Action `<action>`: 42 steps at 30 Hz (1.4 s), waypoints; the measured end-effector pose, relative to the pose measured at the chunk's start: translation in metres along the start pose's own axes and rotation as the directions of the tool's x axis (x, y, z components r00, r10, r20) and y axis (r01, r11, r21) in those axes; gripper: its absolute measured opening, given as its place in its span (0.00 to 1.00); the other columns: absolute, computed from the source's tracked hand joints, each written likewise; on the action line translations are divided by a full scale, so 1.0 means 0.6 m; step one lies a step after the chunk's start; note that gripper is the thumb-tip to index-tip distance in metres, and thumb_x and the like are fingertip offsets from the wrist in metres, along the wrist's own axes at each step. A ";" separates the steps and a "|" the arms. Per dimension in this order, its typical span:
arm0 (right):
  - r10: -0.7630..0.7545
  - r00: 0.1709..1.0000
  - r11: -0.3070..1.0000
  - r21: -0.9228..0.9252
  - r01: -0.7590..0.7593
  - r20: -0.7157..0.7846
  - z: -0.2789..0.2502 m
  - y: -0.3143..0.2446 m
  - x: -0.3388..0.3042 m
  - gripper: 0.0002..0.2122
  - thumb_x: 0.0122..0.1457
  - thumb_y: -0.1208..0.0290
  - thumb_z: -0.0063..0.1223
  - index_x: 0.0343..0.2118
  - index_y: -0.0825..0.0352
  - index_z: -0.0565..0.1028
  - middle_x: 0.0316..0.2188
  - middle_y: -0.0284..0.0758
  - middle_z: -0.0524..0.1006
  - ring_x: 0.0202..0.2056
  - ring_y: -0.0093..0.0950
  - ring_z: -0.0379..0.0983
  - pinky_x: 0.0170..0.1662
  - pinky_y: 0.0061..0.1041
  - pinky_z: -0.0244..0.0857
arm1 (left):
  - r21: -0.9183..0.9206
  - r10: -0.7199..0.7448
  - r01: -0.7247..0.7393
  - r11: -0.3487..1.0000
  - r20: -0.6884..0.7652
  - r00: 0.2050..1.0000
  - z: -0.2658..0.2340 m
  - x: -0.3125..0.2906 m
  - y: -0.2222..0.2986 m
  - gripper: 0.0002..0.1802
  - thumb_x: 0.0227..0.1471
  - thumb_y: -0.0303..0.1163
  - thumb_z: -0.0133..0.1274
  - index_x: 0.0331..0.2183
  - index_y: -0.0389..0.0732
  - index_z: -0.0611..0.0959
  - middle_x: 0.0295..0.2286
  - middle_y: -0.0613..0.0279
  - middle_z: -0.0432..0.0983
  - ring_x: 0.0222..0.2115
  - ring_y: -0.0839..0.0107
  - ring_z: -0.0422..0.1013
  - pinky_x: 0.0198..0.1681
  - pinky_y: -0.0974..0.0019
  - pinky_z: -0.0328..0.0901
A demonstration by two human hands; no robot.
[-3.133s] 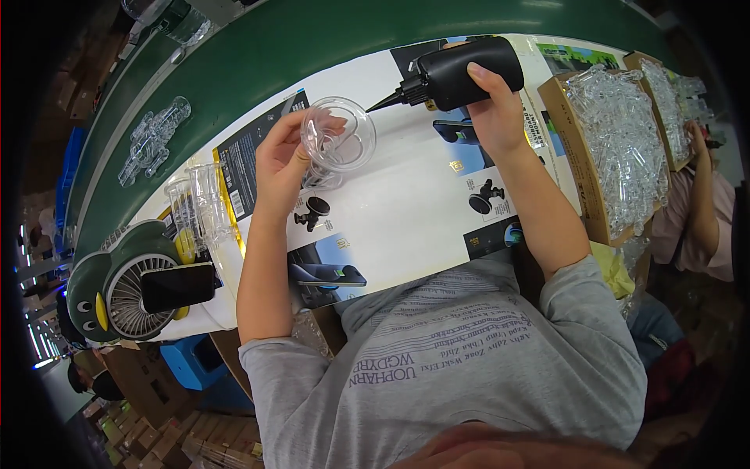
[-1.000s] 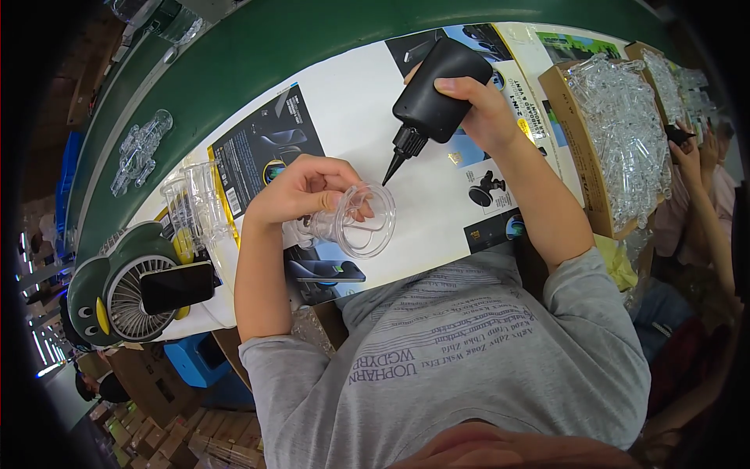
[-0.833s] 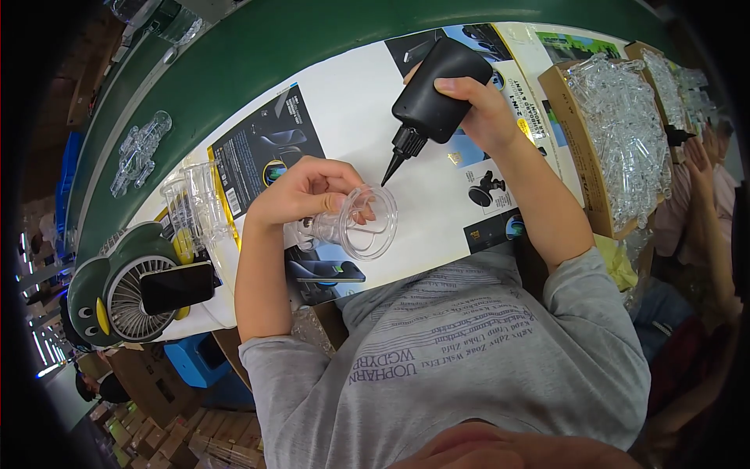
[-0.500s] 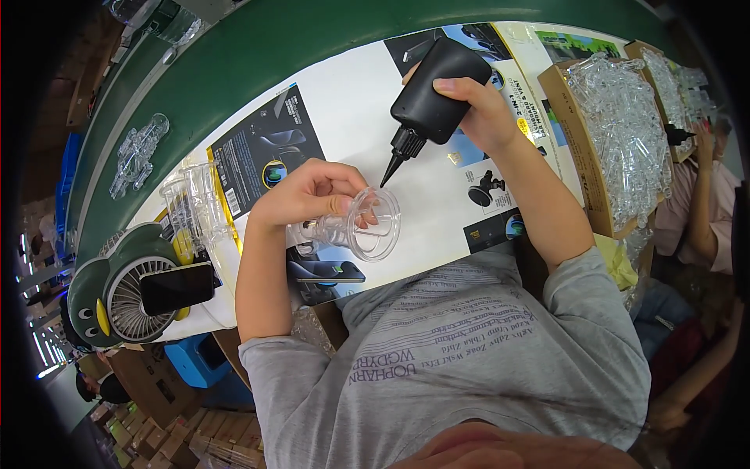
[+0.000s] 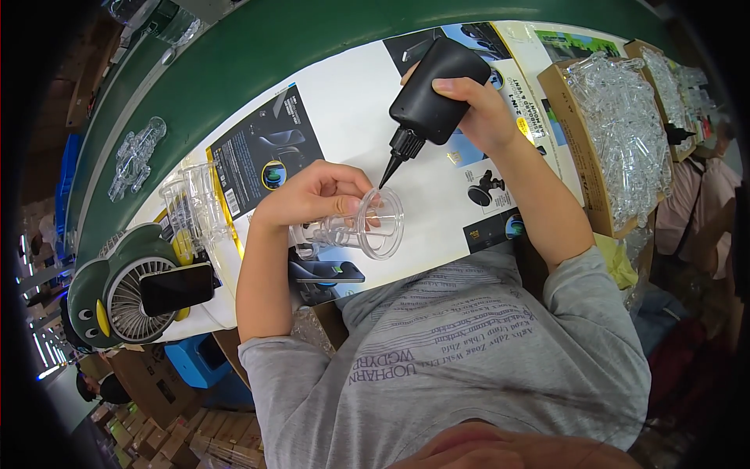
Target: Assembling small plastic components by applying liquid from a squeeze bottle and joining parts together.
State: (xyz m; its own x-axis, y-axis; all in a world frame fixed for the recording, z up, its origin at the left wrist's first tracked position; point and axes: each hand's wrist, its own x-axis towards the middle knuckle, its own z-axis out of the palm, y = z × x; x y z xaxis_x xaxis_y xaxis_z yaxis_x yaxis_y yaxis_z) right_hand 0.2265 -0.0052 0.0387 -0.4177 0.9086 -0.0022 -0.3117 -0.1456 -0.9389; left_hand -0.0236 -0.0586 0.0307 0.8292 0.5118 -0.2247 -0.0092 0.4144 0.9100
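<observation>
Black bottle (image 5: 440, 90) over lettered sheet (image 5: 351, 94)

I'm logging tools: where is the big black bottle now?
In the head view, the big black bottle is above and right of centre, tilted in the right hand, nozzle by the clear plastic piece.

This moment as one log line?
left hand: holding clear plastic part; right hand: holding black bottle; nozzle: at part's rim; nearby: box of clear pieces
</observation>
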 end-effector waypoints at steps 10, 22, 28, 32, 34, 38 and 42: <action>-0.009 1.000 1.000 0.007 0.009 0.008 -0.001 0.000 -0.001 0.15 0.48 0.67 0.45 0.37 0.70 0.69 0.31 0.34 0.72 0.31 0.21 0.69 0.34 0.18 0.63 | -0.009 -0.011 0.011 1.000 -0.034 0.999 0.002 0.000 -0.002 0.08 0.46 0.24 0.52 0.31 0.31 0.76 0.27 0.63 0.73 0.27 0.81 0.68 0.32 0.77 0.64; -0.012 1.000 1.000 0.022 0.012 -0.002 -0.002 0.000 -0.001 0.14 0.48 0.67 0.45 0.37 0.70 0.69 0.31 0.33 0.73 0.31 0.21 0.69 0.34 0.19 0.63 | -0.036 0.052 -0.052 0.998 -0.009 0.999 -0.002 -0.003 0.000 0.10 0.46 0.27 0.52 0.31 0.31 0.74 0.26 0.60 0.73 0.30 0.71 0.73 0.34 0.73 0.67; -0.004 1.000 0.999 0.032 0.004 -0.015 -0.002 -0.003 -0.003 0.14 0.48 0.68 0.45 0.37 0.69 0.70 0.31 0.33 0.73 0.32 0.21 0.70 0.36 0.19 0.63 | -0.014 0.084 -0.084 0.996 0.012 0.996 -0.006 -0.004 0.004 0.11 0.44 0.27 0.54 0.30 0.30 0.75 0.27 0.55 0.75 0.30 0.71 0.73 0.35 0.72 0.67; 0.005 1.000 0.999 0.050 -0.004 -0.019 0.000 -0.006 -0.004 0.13 0.48 0.69 0.45 0.37 0.69 0.70 0.31 0.32 0.73 0.32 0.21 0.70 0.37 0.20 0.63 | 0.041 0.143 -0.142 0.989 -0.038 0.989 -0.003 -0.005 0.004 0.17 0.41 0.32 0.57 0.30 0.29 0.74 0.25 0.50 0.74 0.27 0.66 0.73 0.32 0.68 0.68; 0.015 0.999 0.999 0.047 -0.013 -0.030 0.001 -0.008 -0.005 0.13 0.48 0.69 0.45 0.36 0.69 0.70 0.31 0.32 0.73 0.32 0.22 0.70 0.37 0.20 0.63 | 0.062 0.155 -0.151 0.987 -0.060 0.986 -0.006 -0.007 0.005 0.18 0.37 0.32 0.60 0.29 0.30 0.75 0.25 0.51 0.74 0.27 0.65 0.73 0.32 0.67 0.68; 0.016 1.000 0.999 0.047 -0.017 0.021 -0.006 -0.005 0.000 0.14 0.48 0.68 0.46 0.37 0.69 0.69 0.32 0.33 0.73 0.34 0.22 0.70 0.38 0.20 0.63 | 0.077 0.191 -0.185 0.980 -0.081 0.978 -0.007 -0.010 0.012 0.21 0.33 0.33 0.63 0.29 0.31 0.75 0.26 0.52 0.74 0.27 0.64 0.73 0.32 0.65 0.67; 0.028 0.999 0.992 0.121 -0.022 -0.045 -0.003 0.000 0.005 0.17 0.48 0.66 0.46 0.39 0.69 0.68 0.35 0.35 0.72 0.35 0.23 0.69 0.38 0.19 0.62 | 0.099 0.274 -0.262 0.960 -0.144 0.951 -0.014 -0.012 0.007 0.25 0.27 0.36 0.67 0.29 0.33 0.75 0.28 0.55 0.74 0.30 0.66 0.71 0.36 0.67 0.65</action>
State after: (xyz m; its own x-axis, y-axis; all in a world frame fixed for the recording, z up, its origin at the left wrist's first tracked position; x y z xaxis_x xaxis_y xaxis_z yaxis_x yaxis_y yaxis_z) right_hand 0.2267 -0.0017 0.0383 -0.3871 0.9210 -0.0440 -0.4034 -0.2120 -0.8901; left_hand -0.0344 -0.0544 0.0330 0.7058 0.7083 -0.0143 -0.1708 0.1896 0.9669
